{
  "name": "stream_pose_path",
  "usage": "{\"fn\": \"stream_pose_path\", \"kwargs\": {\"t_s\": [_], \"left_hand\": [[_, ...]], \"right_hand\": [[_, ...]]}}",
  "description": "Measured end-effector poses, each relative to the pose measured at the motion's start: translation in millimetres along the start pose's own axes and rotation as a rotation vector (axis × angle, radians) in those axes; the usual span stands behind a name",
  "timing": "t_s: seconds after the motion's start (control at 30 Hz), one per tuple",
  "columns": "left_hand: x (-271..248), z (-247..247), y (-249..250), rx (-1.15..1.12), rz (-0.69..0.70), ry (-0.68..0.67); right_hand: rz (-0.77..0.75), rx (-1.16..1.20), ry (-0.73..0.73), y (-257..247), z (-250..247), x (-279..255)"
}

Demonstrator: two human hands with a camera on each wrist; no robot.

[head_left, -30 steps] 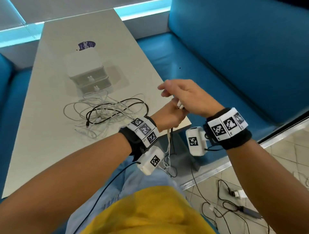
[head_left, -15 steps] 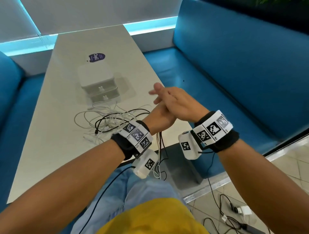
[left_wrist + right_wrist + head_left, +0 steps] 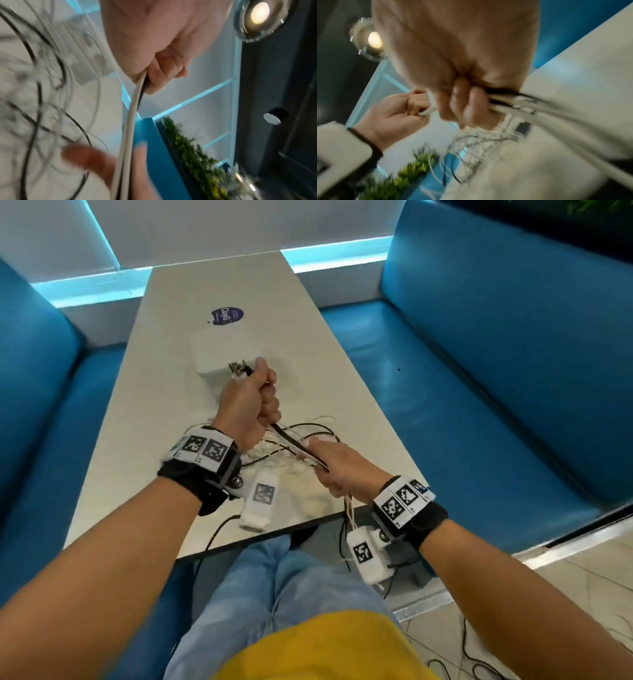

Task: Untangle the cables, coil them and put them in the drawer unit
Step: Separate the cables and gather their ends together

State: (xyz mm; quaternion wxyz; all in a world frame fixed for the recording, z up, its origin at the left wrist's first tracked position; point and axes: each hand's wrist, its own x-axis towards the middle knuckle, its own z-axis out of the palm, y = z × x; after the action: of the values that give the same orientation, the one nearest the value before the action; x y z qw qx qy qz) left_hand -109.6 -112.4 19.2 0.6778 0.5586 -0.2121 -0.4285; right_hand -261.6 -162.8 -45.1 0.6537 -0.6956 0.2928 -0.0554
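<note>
My left hand (image 3: 253, 402) is raised over the table in a fist round a bundle of white and black cables (image 3: 291, 441), with the plug ends (image 3: 239, 368) sticking out above the thumb. The bundle runs taut down to my right hand (image 3: 337, 465), which also grips it near the table's front edge. More strands hang from that hand below the table. In the left wrist view the cables (image 3: 135, 102) leave my curled fingers (image 3: 164, 75). A loose tangle of cables (image 3: 301, 436) lies on the table between the hands. The white drawer unit (image 3: 219, 354) stands behind my left hand.
The long pale table (image 3: 164, 392) runs between blue bench seats (image 3: 479, 378). A purple round sticker (image 3: 227, 315) lies beyond the drawer unit. Other cables and a charger lie on the tiled floor (image 3: 479, 655) at the right.
The hands were together at the table's right corner; now the left has lifted away toward the drawer unit, pulling the bundle taut, and the right grips it lower. The view has shifted to centre on the table.
</note>
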Motion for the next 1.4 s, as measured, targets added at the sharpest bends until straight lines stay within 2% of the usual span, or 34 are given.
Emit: {"fn": "stream_pose_path", "kwargs": {"t_s": [0.2,0.3,0.37,0.43,0.53,0.6,0.7,0.87,0.93,1.07,1.23,1.3,1.4], "left_hand": [[-2.5,-45.1,5.3,0.131,0.009,0.019],[-4.6,-63.3,11.1,0.244,0.030,0.020],[-7.4,-78.1,11.4,0.316,0.026,0.044],[-9.9,-94.2,11.0,0.347,0.016,0.082],[-15.2,-115.4,8.2,0.368,0.000,0.138],[-21.7,-125.2,2.6,0.394,-0.008,0.161],[-31.9,-134.7,-4.0,0.375,-0.018,0.200],[-42.3,-143.8,-4.3,0.349,-0.032,0.216],[-42.0,-144.3,-3.7,0.357,-0.033,0.211],[-38.1,-135.8,-2.7,0.381,-0.031,0.194],[-30.7,-123.6,-9.0,0.451,-0.061,0.156],[-27.2,-121.4,-13.5,0.475,-0.070,0.169],[-22.4,-121.6,-18.6,0.478,-0.080,0.206]], "right_hand": [[0.005,-0.286,-0.023,-5.1,11.3,5.4],[0.065,-0.391,-0.138,-10.8,16.4,7.0],[0.055,-0.550,-0.208,-16.7,18.8,10.0],[-0.030,-0.739,-0.176,-22.2,22.5,17.6],[-0.207,-0.663,-0.042,-35.2,34.0,34.7],[-0.287,-0.666,-0.024,-45.3,47.1,50.4],[-0.279,-0.895,-0.067,-48.7,63.8,80.5],[-0.253,-1.240,-0.014,-35.5,76.3,115.1],[-0.243,-1.245,-0.003,-30.7,77.5,121.4],[-0.248,-1.109,0.059,-22.3,70.6,127.5],[-0.205,-0.992,0.008,-18.5,64.7,128.9],[-0.206,-0.961,0.005,-17.9,62.2,129.4],[-0.240,-0.890,0.076,-17.7,59.1,129.5]]}}
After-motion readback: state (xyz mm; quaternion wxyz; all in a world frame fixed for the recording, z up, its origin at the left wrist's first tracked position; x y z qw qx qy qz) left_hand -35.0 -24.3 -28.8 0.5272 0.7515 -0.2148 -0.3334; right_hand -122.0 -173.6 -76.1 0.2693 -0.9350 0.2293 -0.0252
